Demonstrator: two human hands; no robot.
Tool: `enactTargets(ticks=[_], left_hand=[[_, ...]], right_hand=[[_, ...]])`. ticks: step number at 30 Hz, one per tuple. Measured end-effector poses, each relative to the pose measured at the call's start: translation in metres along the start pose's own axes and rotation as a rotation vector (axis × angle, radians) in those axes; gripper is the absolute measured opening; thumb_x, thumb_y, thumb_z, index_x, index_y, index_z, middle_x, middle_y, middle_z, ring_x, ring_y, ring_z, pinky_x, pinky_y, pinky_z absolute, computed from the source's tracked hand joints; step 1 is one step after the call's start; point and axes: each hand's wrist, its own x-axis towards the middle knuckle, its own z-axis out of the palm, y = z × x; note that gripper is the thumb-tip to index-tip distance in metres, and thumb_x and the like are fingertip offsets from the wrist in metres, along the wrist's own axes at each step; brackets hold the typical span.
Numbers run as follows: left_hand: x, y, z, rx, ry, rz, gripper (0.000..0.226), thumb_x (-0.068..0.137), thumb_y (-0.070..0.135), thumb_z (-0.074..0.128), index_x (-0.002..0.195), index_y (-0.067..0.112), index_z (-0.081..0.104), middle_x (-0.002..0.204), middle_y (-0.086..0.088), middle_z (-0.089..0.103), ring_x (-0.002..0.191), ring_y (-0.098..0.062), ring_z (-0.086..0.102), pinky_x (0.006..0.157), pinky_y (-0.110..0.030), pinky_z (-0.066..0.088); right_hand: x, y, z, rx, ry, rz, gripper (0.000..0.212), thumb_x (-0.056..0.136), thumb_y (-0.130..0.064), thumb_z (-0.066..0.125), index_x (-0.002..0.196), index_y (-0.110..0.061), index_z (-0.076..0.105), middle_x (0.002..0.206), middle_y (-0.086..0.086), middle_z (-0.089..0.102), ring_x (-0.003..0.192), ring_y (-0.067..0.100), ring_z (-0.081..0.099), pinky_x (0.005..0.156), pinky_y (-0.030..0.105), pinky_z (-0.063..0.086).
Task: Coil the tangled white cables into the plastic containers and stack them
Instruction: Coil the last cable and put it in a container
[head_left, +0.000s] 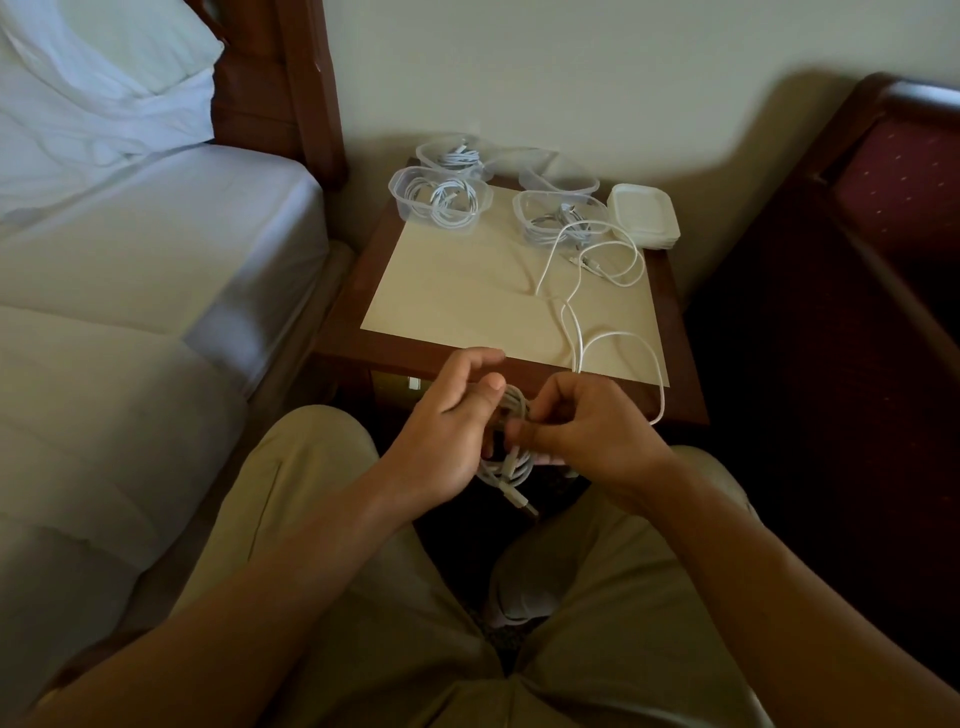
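Observation:
A partly wound white cable coil (511, 462) hangs between my hands above my lap, just in front of the small table. My left hand (447, 436) holds the coil with thumb and palm, its fingers half spread. My right hand (587, 431) pinches the coil from the other side. The cable's loose length (576, 322) trails up over the table's front edge and loops across the top. At the back stand clear plastic containers: one (441, 200) at the left with coiled cable, one (451, 155) behind it, one (561, 218) at the right with cable.
An empty clear container (558, 176) and a stack of white lids (644, 218) sit at the table's back right. The table (395, 343) has a dark wood rim. A bed (130, 286) lies left, a dark red chair (893, 208) right.

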Motion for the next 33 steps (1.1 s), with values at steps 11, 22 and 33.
enactTargets(ticks=[11, 22, 33], left_hand=[[0.001, 0.005, 0.004, -0.272, -0.045, -0.127, 0.027, 0.109, 0.023, 0.042, 0.134, 0.02, 0.052, 0.079, 0.014, 0.066, 0.072, -0.003, 0.066, 0.063, -0.021, 0.05], [0.002, 0.002, 0.001, -0.098, -0.026, -0.083, 0.035, 0.105, 0.033, 0.052, 0.139, 0.034, 0.045, 0.091, 0.003, 0.064, 0.087, -0.01, 0.064, 0.084, -0.039, 0.056], [0.001, 0.005, 0.0, -0.161, -0.024, -0.054, 0.019, 0.105, 0.025, 0.052, 0.122, 0.029, 0.047, 0.084, -0.01, 0.055, 0.057, -0.007, 0.047, 0.06, -0.028, 0.046]], right_hand=[[0.008, 0.004, 0.016, -0.331, 0.252, -0.328, 0.016, 0.083, -0.004, 0.072, 0.081, -0.017, 0.063, 0.067, -0.004, 0.065, 0.058, 0.012, 0.062, 0.052, 0.03, 0.053], [0.011, 0.009, 0.004, -0.106, -0.048, -0.141, 0.015, 0.083, 0.003, 0.071, 0.092, -0.008, 0.067, 0.079, 0.006, 0.074, 0.072, 0.019, 0.073, 0.067, 0.039, 0.061], [0.01, 0.018, 0.013, 0.467, -0.193, -0.215, 0.042, 0.066, 0.022, 0.054, 0.104, 0.006, 0.059, 0.07, 0.013, 0.07, 0.063, 0.026, 0.07, 0.059, 0.03, 0.056]])
